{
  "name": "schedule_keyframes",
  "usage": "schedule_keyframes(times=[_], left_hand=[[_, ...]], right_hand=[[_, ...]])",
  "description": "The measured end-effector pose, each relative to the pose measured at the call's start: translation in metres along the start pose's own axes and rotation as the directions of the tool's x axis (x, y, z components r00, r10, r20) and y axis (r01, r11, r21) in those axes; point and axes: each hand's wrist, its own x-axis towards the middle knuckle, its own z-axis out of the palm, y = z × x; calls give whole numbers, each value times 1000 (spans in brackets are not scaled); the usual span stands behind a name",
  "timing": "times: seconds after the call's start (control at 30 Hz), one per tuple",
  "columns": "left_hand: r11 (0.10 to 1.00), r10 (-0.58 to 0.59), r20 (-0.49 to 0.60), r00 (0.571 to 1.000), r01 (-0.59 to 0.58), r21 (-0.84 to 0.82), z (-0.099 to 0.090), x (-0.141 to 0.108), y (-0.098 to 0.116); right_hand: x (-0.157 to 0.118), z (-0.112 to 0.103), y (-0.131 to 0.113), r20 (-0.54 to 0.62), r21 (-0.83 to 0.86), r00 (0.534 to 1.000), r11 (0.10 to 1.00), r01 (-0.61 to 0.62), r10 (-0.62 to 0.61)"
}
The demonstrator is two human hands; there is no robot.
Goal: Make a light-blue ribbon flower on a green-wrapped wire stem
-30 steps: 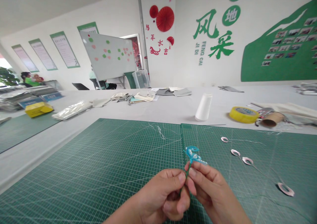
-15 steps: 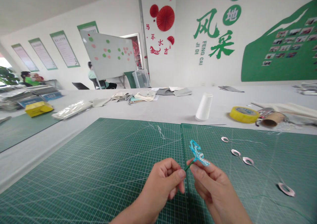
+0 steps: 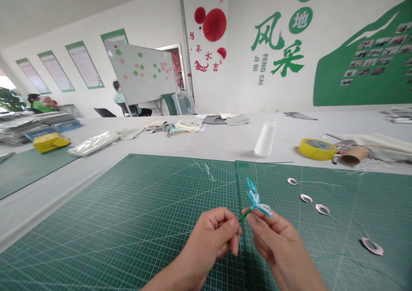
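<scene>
A small blue flower-like piece (image 3: 254,200) with whitish, glittery parts stands on a thin green stem (image 3: 245,215) above the green cutting mats. My right hand (image 3: 273,239) pinches the stem just under the blue part between thumb and fingers. Lower down, the stem's other end is pinched by my left hand (image 3: 217,237), thumb against curled forefinger. Both hands are close together over the seam between the mats. The very end of the stem is hidden by the left fingers.
Pale rings on thin wires, one of them a pink-white ring (image 3: 372,246), lie on the right mat (image 3: 386,205). Behind it are a white thread cone (image 3: 265,140), yellow tape (image 3: 317,149) and a cardboard tube (image 3: 354,155). A yellow packet (image 3: 50,141) lies left. People sit far back.
The blue piece has turned about its stem, so its petals show at a different angle and stand more spread. Both hands remain almost in place, still pinching.
</scene>
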Motion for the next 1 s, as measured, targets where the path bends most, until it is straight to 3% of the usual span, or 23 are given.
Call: schedule_keyframes(times=[0.2,0.73,0.87,1.0], left_hand=[[1000,20,-50,999,-19,19,2,-1,2],[1000,10,14,1000,-10,-15,-1,3,0],[995,-26,90,996,35,-98,-3,2,-1],[960,-118,268,956,179,-216,-10,1,0]], right_hand=[[2,-1,1,15,-34,1000,999,15,-14],[2,-4,6,-69,-24,998,1000,6,-7],[2,-4,5,-52,-31,999,1000,-1,0],[-1,0,-2,-26,-9,998,999,-50,50]])
